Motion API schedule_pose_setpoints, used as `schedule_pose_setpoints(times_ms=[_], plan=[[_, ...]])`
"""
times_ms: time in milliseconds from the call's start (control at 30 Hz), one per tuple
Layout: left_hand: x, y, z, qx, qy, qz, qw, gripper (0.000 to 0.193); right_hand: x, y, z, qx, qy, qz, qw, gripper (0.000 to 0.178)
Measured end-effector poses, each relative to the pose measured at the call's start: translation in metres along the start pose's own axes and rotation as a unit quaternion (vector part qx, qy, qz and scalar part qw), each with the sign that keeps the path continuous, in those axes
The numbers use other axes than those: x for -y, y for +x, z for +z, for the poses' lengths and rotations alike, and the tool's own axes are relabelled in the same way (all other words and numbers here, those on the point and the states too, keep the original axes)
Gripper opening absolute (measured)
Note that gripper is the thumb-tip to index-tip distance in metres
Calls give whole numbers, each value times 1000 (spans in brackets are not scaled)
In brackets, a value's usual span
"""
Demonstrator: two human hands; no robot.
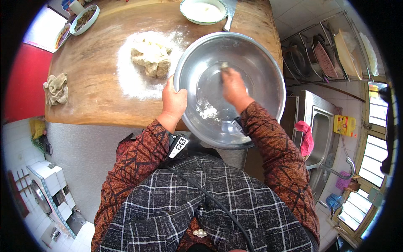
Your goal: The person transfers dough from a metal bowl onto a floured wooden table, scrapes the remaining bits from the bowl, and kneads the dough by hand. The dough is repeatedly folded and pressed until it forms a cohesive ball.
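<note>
A large stainless steel bowl (268, 80) tilts toward me at the right front edge of the wooden table. My left hand (173, 101) grips its left rim, the thumb on the near side. Inside the bowl is my right hand (235, 89), its fingers closed and slightly blurred. A small pale bit shows at its fingertips; what it is I cannot make out. A patch of white flour (207, 110) lies on the bowl's near left inner wall. Left of the bowl, a rough lump of dough (153, 59) rests on flour spread over the wooden table (88, 92).
At the back stand a bowl of white flour (203, 11) and a cleaver (229, 12). A crumpled cloth (56, 89) lies at the left edge, with a dish of dark food (85, 20) farther back. A sink (320, 134) and a dish rack (323, 50) are to the right.
</note>
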State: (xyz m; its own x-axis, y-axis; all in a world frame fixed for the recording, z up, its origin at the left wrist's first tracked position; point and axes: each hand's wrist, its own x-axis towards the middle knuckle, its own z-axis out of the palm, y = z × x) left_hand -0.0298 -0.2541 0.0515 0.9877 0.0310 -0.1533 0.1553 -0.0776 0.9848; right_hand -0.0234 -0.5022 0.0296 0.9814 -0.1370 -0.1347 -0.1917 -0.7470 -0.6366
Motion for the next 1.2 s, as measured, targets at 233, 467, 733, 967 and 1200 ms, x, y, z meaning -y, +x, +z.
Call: schedule_pose_setpoints(times_ms=[233, 467, 733, 967, 1200], plan=[[-6, -2, 0, 12, -37, -22, 999, 56, 25, -21, -1, 106, -19, -205, 973, 42], [-1, -1, -2, 25, -22, 0, 999, 56, 2, 26, -4, 4, -143, -100, 985, 71], [0, -1, 0, 10, -37, -22, 999, 56, 35, -39, 6, 209, -120, -284, 928, 65], [-12, -5, -4, 49, -153, -129, 979, 54, 21, -66, -29, 234, -32, -227, 945, 42], [-18, -17, -37, 234, -82, -334, 909, 39, 0, -54, -27, 125, -77, -212, 966, 41]])
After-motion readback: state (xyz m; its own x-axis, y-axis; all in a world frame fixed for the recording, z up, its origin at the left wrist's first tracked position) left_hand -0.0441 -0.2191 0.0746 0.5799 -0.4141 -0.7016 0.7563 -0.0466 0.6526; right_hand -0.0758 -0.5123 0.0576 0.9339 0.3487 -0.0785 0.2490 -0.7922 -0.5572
